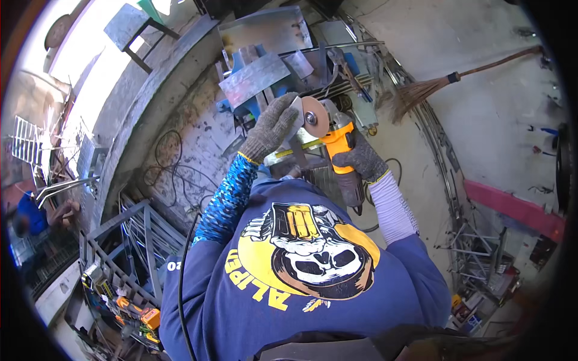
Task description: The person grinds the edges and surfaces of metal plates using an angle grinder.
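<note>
My right hand [364, 160], in a dark grey knit glove, wraps round the body of a yellow and black angle grinder [338, 142]. Its brown round disc [323, 118] faces left. Beside the disc my left hand [269, 125], gloved in grey too, has its fingers closed on a small pale flat metal piece [297, 116]. Whether that piece touches the disc I cannot tell. Just beyond my left hand lies a flat grey metal plate [254, 79] on top of blue metalwork [245, 57].
Further ahead are a metal tray [265, 31] and hand tools [349, 75]. A straw broom [425, 91] lies at the right. Black cable [174, 171] loops across the floor at left, near steel frames [146, 246]. A stool [129, 29] stands far left, a cordless drill [149, 317] lower left.
</note>
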Action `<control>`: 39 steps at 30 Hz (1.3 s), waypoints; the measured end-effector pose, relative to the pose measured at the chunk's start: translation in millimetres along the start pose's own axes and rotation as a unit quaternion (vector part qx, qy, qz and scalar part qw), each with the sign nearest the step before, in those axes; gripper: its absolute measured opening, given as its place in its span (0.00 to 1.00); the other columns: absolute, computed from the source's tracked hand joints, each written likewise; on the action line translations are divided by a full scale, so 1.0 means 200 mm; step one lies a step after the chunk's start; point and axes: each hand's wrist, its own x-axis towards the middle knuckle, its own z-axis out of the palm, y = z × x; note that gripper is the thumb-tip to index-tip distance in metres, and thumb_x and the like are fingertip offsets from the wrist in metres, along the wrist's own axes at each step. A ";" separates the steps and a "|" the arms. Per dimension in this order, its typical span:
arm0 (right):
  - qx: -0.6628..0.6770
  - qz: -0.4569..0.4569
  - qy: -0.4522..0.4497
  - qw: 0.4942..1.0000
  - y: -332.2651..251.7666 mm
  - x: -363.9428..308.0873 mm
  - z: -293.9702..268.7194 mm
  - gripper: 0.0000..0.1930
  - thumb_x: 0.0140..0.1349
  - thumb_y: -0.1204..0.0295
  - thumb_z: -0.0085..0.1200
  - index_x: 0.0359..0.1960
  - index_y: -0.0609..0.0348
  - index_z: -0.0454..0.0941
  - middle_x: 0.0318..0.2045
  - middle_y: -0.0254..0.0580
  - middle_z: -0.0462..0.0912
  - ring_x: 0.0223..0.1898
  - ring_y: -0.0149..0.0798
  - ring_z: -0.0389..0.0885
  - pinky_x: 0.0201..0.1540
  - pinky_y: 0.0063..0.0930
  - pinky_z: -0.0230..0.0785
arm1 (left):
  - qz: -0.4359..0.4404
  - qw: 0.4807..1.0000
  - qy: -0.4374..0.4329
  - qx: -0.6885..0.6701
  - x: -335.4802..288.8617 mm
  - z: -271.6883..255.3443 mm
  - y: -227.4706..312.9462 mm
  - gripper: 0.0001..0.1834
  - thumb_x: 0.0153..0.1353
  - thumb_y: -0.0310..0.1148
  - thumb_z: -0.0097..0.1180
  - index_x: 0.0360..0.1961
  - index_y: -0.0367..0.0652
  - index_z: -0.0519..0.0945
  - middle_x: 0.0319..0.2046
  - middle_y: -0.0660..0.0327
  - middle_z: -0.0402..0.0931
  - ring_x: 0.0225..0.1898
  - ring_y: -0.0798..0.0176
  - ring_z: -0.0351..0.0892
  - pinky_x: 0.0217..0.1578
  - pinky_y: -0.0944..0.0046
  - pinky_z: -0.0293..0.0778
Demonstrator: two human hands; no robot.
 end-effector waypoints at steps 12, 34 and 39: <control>-0.010 -0.015 0.033 0.999 -0.08 -0.01 0.00 0.48 0.38 0.75 0.70 0.68 0.55 0.63 0.54 0.39 0.78 0.53 0.37 0.79 0.57 0.33 0.74 | 0.006 0.997 0.053 0.057 0.02 -0.05 -0.01 0.23 0.72 0.42 0.48 0.62 0.40 0.71 0.49 0.51 0.79 0.48 0.55 0.80 0.50 0.59 0.75; 0.109 -0.020 0.060 0.992 0.14 -0.04 -0.14 0.45 0.43 0.80 0.69 0.67 0.54 0.63 0.53 0.41 0.78 0.49 0.39 0.81 0.52 0.36 0.79 | -0.144 0.963 0.081 -0.214 -0.04 -0.09 -0.12 0.33 0.57 0.33 0.66 0.62 0.33 0.71 0.50 0.54 0.78 0.47 0.62 0.79 0.50 0.62 0.75; 0.110 0.001 0.050 0.993 0.15 -0.04 -0.13 0.43 0.43 0.79 0.70 0.65 0.56 0.65 0.52 0.40 0.79 0.49 0.39 0.81 0.52 0.35 0.79 | -0.151 0.961 0.092 -0.212 -0.03 -0.08 -0.13 0.30 0.57 0.31 0.65 0.60 0.33 0.72 0.48 0.54 0.79 0.46 0.62 0.79 0.48 0.62 0.76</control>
